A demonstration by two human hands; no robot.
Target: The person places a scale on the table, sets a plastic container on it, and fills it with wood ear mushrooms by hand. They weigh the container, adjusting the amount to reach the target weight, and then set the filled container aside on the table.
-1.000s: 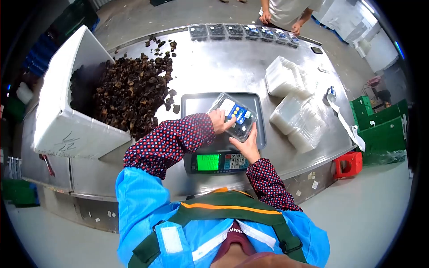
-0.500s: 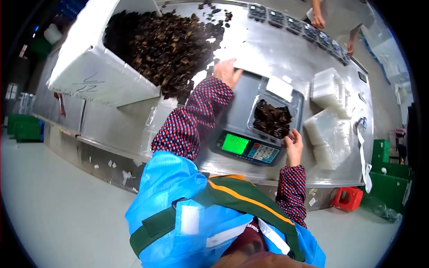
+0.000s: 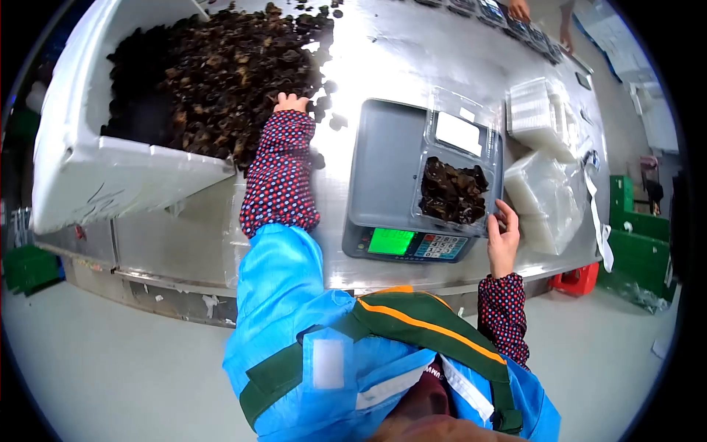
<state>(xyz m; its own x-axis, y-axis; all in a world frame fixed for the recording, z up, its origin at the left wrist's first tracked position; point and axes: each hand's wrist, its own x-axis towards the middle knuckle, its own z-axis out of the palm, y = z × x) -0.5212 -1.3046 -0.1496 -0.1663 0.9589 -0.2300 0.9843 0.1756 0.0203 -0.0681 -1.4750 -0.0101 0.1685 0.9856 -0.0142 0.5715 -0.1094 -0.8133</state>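
My left hand lies at the near right edge of a pile of dark brown wood ear mushrooms, its fingers apart and touching pieces. On the scale, a clear plastic clamshell box stands with its lid raised and a white label on the lid. A clump of wood ear mushrooms fills the box's base. My right hand is beside the box's right corner at the scale's edge, thumb and fingers apart, gripping nothing. The scale's green display is lit; its digits are unreadable.
A white foam box lies tipped on its side around the pile at left. Stacked clear boxes and a plastic-wrapped stack stand right of the scale. Filled packs line the far edge, near another person's hand.
My left hand has moved left from the scale's far corner to the mushroom pile. My right hand stays beside the box, its fingers now further apart. The view has shifted.
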